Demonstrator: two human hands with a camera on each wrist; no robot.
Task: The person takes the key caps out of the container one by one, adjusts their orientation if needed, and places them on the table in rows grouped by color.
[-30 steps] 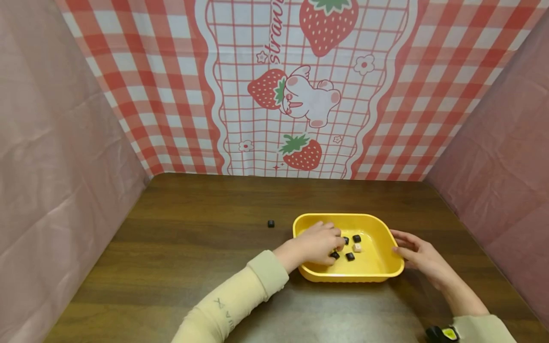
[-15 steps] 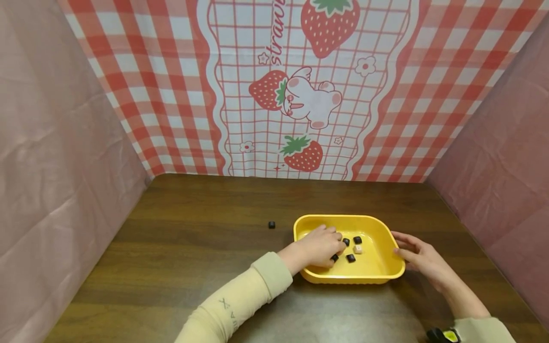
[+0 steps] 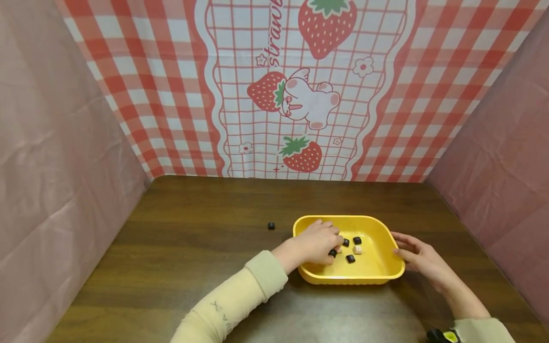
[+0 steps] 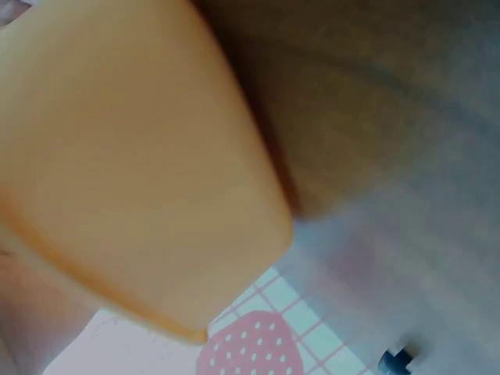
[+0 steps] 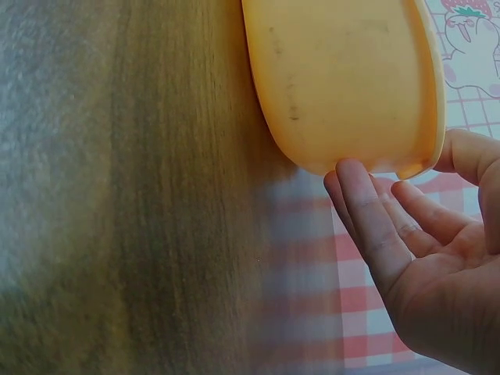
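A yellow plastic tray [image 3: 373, 267] with rounded corners stands on the table, several small black blocks [image 3: 350, 258] and a pale block [image 3: 358, 249] on its floor. My left hand [image 3: 317, 243] reaches over the left wall into it; curled fingers and thumb pinch one black block [image 3: 332, 253]. A second pale bit peeks out at these fingertips. At the right end, my right hand [image 3: 424, 262] grips the tray, thumb over the rim and fingers against the outer wall, as the right wrist view shows too. The left wrist view has only the tray's outside [image 4: 141, 156]; the left fingers are hidden there.
One more black block [image 3: 271, 226] lies on the wooden table [image 3: 193, 228], left of the tray. A checked strawberry cloth [image 3: 171, 95] hangs behind, with pink cloth walls [image 3: 64, 166] at both sides. A dark strap with a yellow-green part [image 3: 448, 336] is at the right wrist.
The left hand shifts slightly within the tray, and the black block at its fingertips moves a little with it. A pale bit beside it comes into sight. The right hand stays at the rim.
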